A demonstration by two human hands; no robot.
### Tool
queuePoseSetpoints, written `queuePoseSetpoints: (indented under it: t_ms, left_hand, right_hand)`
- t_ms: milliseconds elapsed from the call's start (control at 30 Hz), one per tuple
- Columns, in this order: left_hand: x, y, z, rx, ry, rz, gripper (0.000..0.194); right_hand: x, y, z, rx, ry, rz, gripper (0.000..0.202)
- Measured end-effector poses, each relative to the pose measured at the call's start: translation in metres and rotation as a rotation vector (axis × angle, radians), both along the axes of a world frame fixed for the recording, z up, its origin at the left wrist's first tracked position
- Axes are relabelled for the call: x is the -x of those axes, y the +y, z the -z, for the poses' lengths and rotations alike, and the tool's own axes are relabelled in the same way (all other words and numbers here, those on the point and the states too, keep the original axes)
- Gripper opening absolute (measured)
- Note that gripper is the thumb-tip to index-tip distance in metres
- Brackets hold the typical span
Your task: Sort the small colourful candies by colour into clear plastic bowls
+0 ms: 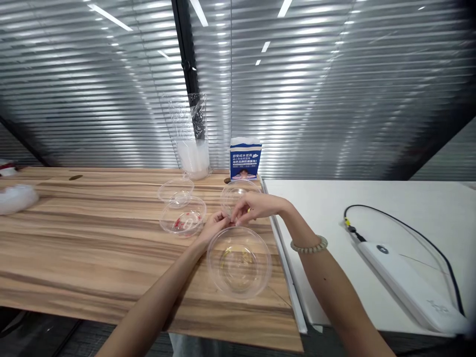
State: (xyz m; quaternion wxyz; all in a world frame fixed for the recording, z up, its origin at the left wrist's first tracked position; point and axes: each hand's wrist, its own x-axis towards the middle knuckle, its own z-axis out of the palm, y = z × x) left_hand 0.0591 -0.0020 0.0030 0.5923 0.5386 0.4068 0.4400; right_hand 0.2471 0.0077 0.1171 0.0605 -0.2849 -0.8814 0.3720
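My left hand [215, 227] and my right hand [250, 207] meet above the wood-topped table, just behind a clear plastic bowl [225, 282] with small yellow pieces in it. The fingers of both hands are pinched close together; whatever is between them is too small to make out. Partly covered by my right hand, another clear bowl [227, 193] stands behind, with a bit of yellow showing near the fingers. To the left of my left hand is a third clear bowl [166, 218] holding small red pieces. A clear round lid or shallow container [167, 188] lies behind that one.
A tall clear plastic bag [193, 158] with whitish stacked contents stands at the back, beside a blue printed paper bag [245, 161]. Whitish plastic [17, 198] lies far left. On the white table [316, 198] at right rests a white power bank [405, 282] with a black cable [412, 233].
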Motion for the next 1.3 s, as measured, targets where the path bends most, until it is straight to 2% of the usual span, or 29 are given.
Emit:
queuePoseSetpoints:
  t_ms: [133, 200, 367, 533, 667, 900, 1100, 1200, 1300]
  left_hand:
    - [-0.001, 0.002, 0.004, 0.030, -0.045, -0.007, 0.022]
    - [-0.001, 0.003, 0.005, 0.038, -0.059, -0.007, 0.024]
    - [-0.001, 0.002, 0.004, 0.056, -0.105, 0.004, 0.026]
    - [-0.003, -0.001, 0.001, 0.070, -0.107, -0.008, 0.029]
    - [-0.004, -0.002, -0.001, 0.081, -0.124, -0.014, 0.030]
    - [-0.003, 0.000, 0.001, 0.051, -0.087, -0.016, 0.025]
    - [-0.002, 0.001, 0.004, 0.043, -0.084, -0.016, 0.022]
    - [-0.002, 0.001, 0.004, 0.048, -0.088, -0.017, 0.022]
    - [-0.001, 0.002, 0.004, 0.039, -0.062, -0.001, 0.022]
  right_hand:
    - [0.011, 0.017, 0.027, -0.372, -0.160, 0.342, 0.014]
    - [0.016, 0.024, 0.040, -0.490, -0.252, 0.428, 0.015]
    - [0.025, 0.031, 0.061, -0.550, -0.343, 0.467, 0.021]
    - [0.030, 0.032, 0.069, -0.595, -0.356, 0.451, 0.021]
    - [0.028, 0.031, 0.066, -0.608, -0.356, 0.445, 0.020]
    - [0.013, 0.029, 0.048, -0.555, -0.233, 0.445, 0.009]
    - [0.012, 0.033, 0.047, -0.533, -0.159, 0.423, 0.014]
    - [0.010, 0.027, 0.037, -0.389, -0.042, 0.360, 0.014]
    - [0.005, 0.014, 0.017, -0.125, 0.129, 0.185, 0.011]
